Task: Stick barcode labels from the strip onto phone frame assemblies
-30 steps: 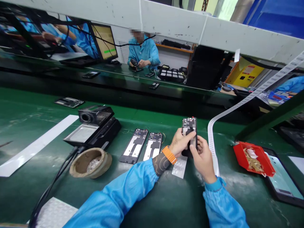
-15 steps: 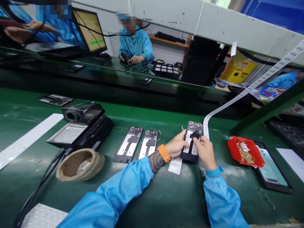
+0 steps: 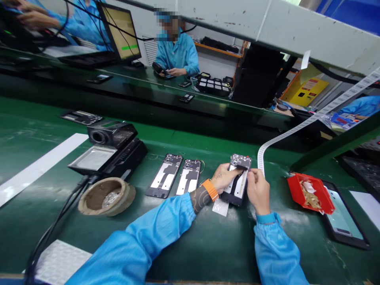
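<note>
My left hand [image 3: 223,178] is closed round the left side of an opened phone [image 3: 241,186], its thumb lying over the black ribbon across the white battery. The phone's bare circuit board faces up at the far end. At the phone's right edge, my right hand [image 3: 259,191] has its fingers curled together; what they pinch, if anything, is hidden. Behind that hand rises a long strip of printed labels [image 3: 261,156]. A small clear-looking sheet [image 3: 220,207] lies below the phone. To the left, two more opened phones [image 3: 165,176] [image 3: 189,177] lie side by side.
Further left stand a black device with a metal plate [image 3: 92,158] and a clay bowl [image 3: 107,196], cables running past them. On the right, a red tray [image 3: 311,194] with scraps overlaps a tablet-like screen [image 3: 346,217]. Across the bench a co-worker [image 3: 177,55] handles a dark object.
My right thumb has left the phone's face, and that hand is now curled at its right edge. My left thumb has moved up over the ribbon. The view has shifted slightly.
</note>
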{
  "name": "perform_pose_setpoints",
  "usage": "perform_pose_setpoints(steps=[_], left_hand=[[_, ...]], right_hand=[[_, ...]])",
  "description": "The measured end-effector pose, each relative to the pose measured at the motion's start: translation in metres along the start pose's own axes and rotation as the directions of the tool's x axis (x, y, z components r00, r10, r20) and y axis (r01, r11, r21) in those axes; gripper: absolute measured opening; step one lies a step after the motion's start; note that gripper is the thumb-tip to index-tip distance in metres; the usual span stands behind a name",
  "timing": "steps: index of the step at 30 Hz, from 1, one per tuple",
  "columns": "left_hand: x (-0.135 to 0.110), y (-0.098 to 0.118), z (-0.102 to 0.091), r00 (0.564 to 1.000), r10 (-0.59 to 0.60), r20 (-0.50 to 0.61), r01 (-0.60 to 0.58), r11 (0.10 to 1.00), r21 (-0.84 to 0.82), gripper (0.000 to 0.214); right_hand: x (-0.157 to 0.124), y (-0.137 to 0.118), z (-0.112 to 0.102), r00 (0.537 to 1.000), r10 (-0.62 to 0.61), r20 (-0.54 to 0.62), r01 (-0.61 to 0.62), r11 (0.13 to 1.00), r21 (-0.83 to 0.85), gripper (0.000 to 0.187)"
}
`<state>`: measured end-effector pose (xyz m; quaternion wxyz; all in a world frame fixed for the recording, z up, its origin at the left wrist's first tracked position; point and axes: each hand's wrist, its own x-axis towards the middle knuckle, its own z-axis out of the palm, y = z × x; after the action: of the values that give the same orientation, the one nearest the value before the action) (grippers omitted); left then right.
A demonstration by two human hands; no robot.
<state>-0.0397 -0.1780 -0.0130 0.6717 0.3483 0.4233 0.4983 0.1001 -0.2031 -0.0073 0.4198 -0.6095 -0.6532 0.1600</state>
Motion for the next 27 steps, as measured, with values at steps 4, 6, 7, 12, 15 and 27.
perform_pose_setpoints(steps=[4, 6, 7, 12, 15, 27], left_hand=[[0.002, 0.006, -0.003, 0.997, 0.029, -0.067, -0.03, 0.999, -0.011, 0.038], [0.001, 0.007, -0.004, 0.996, 0.061, -0.07, -0.062, 0.998, -0.006, 0.038], [0.001, 0.007, -0.003, 0.995, 0.078, -0.067, -0.078, 0.997, 0.0, 0.037], [-0.006, 0.01, 0.001, 0.988, 0.148, -0.043, -0.146, 0.988, 0.043, 0.038], [-0.008, 0.011, 0.003, 0.988, 0.154, -0.012, -0.154, 0.988, -0.023, 0.047], [-0.007, 0.008, 0.001, 0.914, -0.205, 0.351, 0.276, 0.946, -0.168, 0.07]], right_hand=[[-0.002, 0.001, 0.006, 0.949, -0.311, -0.048, 0.309, 0.95, -0.042, 0.018], [-0.002, 0.003, 0.009, 0.923, -0.385, -0.012, 0.383, 0.92, -0.076, 0.019], [-0.002, 0.005, 0.011, 0.92, -0.392, -0.011, 0.389, 0.917, -0.087, 0.021], [-0.002, 0.007, 0.011, 0.929, -0.369, -0.029, 0.365, 0.927, -0.084, 0.019], [-0.001, 0.004, 0.008, 0.937, -0.347, -0.029, 0.345, 0.937, -0.053, 0.015], [0.008, 0.007, -0.011, 0.949, -0.175, 0.262, 0.185, 0.983, -0.012, 0.013]])
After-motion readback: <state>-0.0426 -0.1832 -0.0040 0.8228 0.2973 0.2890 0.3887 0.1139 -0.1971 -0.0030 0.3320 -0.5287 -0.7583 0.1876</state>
